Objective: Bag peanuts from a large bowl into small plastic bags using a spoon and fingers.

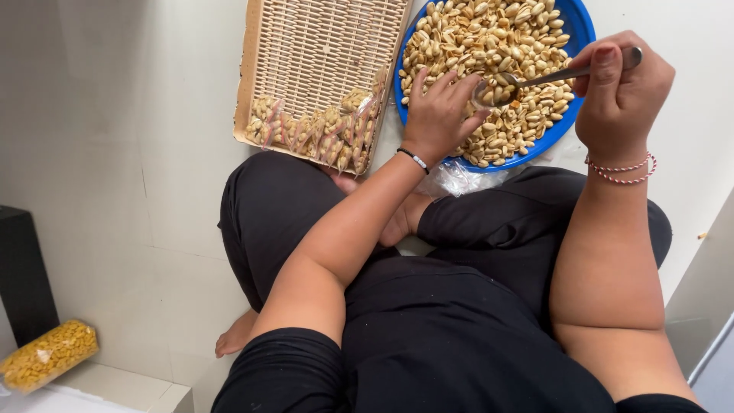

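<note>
I sit cross-legged on a white floor. My right hand (621,92) grips a metal spoon (535,79) whose bowl holds peanuts over a blue plate (579,30) heaped with peanuts (489,46). My left hand (440,115) is beside the spoon's bowl, fingers pinched on what looks like a small clear bag at the spoon's tip. A black-and-white bracelet circles the left wrist, a red-and-white one the right.
A wicker tray (321,53) left of the plate holds several small packed bags of peanuts (317,134) along its near edge. Clear plastic bags (459,180) lie by my knee. A bag of yellow snacks (47,356) and a black object (23,275) sit at the left.
</note>
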